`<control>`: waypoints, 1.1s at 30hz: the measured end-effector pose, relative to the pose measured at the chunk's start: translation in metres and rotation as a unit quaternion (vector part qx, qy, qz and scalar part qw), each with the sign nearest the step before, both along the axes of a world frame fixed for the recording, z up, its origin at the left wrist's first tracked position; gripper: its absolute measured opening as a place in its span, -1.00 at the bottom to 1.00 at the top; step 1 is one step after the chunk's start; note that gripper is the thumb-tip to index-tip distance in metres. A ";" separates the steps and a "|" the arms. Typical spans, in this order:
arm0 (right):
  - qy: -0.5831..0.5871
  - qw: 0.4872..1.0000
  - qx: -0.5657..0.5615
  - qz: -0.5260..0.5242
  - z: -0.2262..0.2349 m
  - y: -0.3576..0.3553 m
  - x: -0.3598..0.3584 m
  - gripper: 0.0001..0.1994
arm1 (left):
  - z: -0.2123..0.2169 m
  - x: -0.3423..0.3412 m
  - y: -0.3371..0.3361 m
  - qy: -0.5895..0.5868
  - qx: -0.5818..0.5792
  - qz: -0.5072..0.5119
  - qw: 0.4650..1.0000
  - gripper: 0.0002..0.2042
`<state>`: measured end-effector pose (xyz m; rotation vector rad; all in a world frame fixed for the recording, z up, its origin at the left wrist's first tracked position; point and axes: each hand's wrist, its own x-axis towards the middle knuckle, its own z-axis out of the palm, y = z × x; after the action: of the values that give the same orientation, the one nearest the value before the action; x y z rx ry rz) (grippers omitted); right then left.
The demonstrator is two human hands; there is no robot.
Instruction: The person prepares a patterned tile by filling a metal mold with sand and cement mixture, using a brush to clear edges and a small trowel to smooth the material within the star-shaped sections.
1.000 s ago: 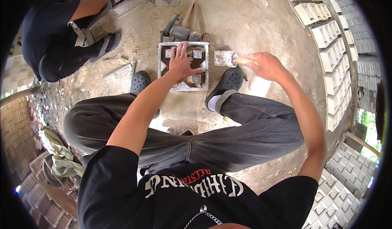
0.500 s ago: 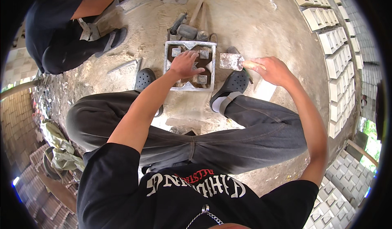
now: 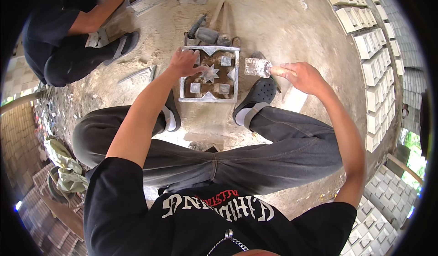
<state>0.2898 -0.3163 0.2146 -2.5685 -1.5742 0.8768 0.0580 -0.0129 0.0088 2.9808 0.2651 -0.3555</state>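
1. The left hand [image 3: 182, 63] lies palm-down on the upper left corner of the square grey metal mould [image 3: 209, 74]. Its fingers [image 3: 194, 57] are spread and flat and grip nothing, reaching in over the brown fill. A flat, steady press of this kind looks right for keeping the frame from sliding on the ground.

2. The right hand [image 3: 305, 77] is closed around the pale wooden handle of a small flat-bladed metal trowel [image 3: 258, 67]. The blade points left and hovers just beside the mould's right edge, apart from it. Holding the blade level and sweeping it along the rim, rather than digging in, would probably leave the surface even.

3. The mould sits on the dusty concrete floor [image 3: 283, 23] between the person's two dark clogs [image 3: 261, 94]. A star insert and small square inserts stand up from the fill, so I judge the blade should work around them gently to keep them in place.

4. Just behind the mould lie dark cylindrical tools with wooden handles [image 3: 210, 32], close enough to catch a wide stroke.

5. At upper left another person's arm [image 3: 98, 16] works over a separate mould; rows of pale cast blocks [image 3: 369, 50] line the right side.
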 end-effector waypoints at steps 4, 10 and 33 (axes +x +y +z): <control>-0.033 0.998 -0.032 -0.046 -0.008 0.004 0.018 -0.73 | -0.020 -0.007 0.009 -0.100 -0.014 -0.036 0.994 -0.21; -0.090 0.991 -0.045 -0.090 -0.085 0.024 0.084 -0.70 | 0.004 -0.003 -0.005 -0.022 0.010 0.004 1.000 -0.19; 0.021 0.906 -0.040 -0.421 -0.295 -0.054 0.046 -0.51 | -0.024 -0.071 -0.064 0.030 -0.171 0.206 0.963 0.54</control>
<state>0.3358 -0.3702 -0.0807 -2.8034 -0.2938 0.8579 -0.0135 -0.0774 -0.0152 2.4973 0.7341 -0.3949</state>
